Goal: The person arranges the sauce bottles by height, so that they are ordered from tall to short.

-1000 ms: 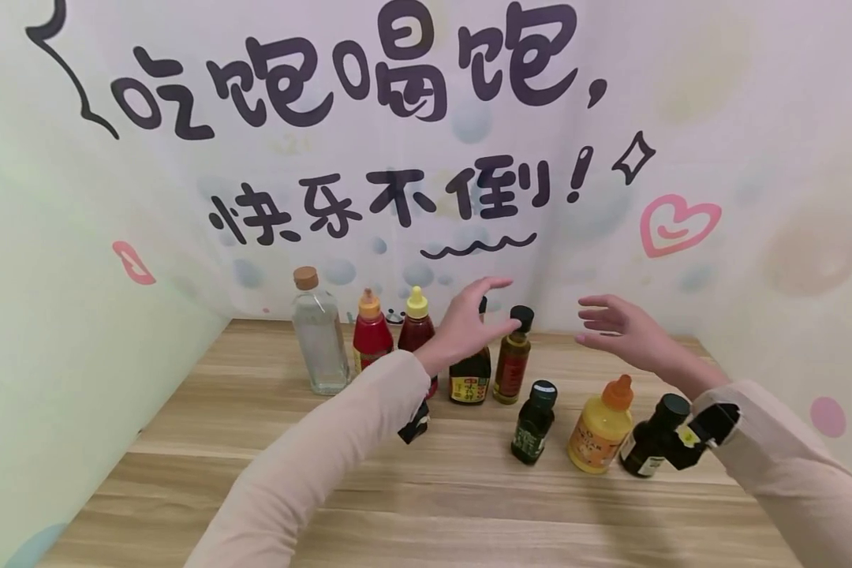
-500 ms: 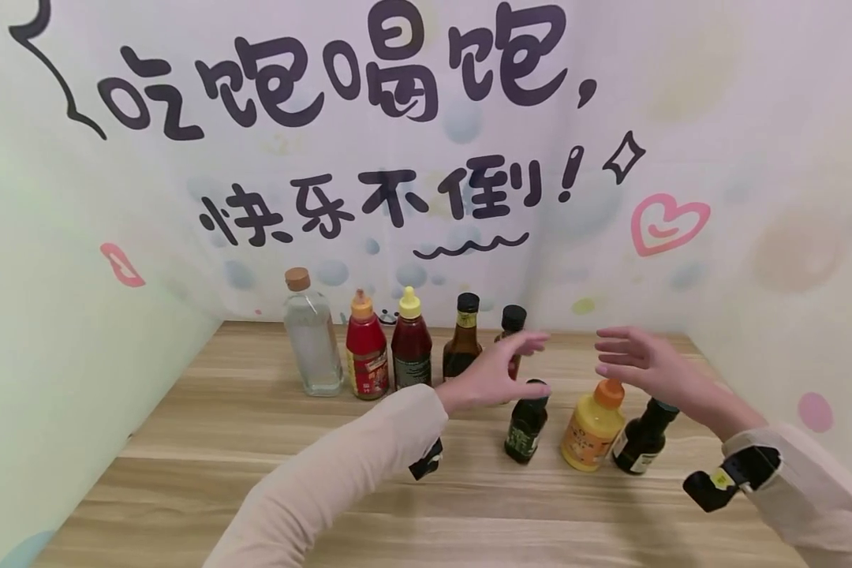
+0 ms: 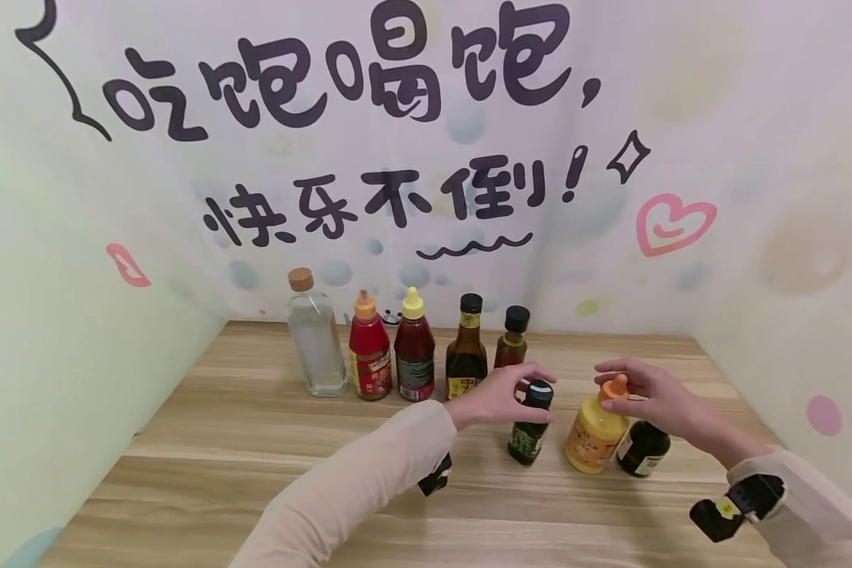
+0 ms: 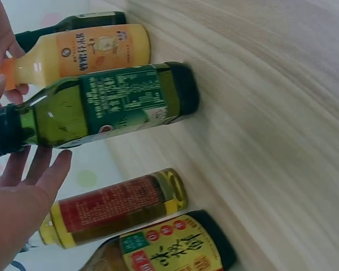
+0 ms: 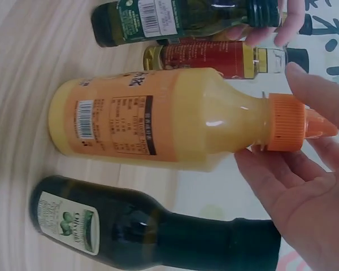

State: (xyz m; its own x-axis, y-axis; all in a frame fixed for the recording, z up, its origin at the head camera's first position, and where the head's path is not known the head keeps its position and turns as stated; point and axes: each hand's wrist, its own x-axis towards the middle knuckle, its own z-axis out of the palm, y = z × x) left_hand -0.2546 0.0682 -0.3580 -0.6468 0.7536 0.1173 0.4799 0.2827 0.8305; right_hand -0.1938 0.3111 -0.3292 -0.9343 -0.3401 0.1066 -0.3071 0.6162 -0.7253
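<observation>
A small green glass bottle [image 3: 525, 442] with a dark cap stands at the middle right of the table. My left hand [image 3: 497, 398] is around its cap and neck, thumb in front, fingers reaching behind; in the left wrist view the fingers [image 4: 52, 176] lie loosely along the neck. Beside it stands a yellow squeeze bottle [image 3: 591, 443] with an orange nozzle cap [image 5: 286, 122]. My right hand [image 3: 667, 402] surrounds that cap, its thumb standing off it in the right wrist view and the fingers right at the bottle's shoulder. A dark bottle [image 3: 642, 451] stands just right of the yellow one.
Along the back stand a clear bottle [image 3: 317, 347] with a brown cap, two red sauce bottles, a brown sauce bottle [image 3: 466, 353] and a red-labelled oil bottle [image 3: 511, 353]. A printed cloth [image 3: 397, 260] hangs behind the wooden table [image 3: 206, 473].
Both hands have come down and toward the front bottles, the left from the back row to the green bottle, the right from above onto the yellow bottle's cap. The bottles stay put.
</observation>
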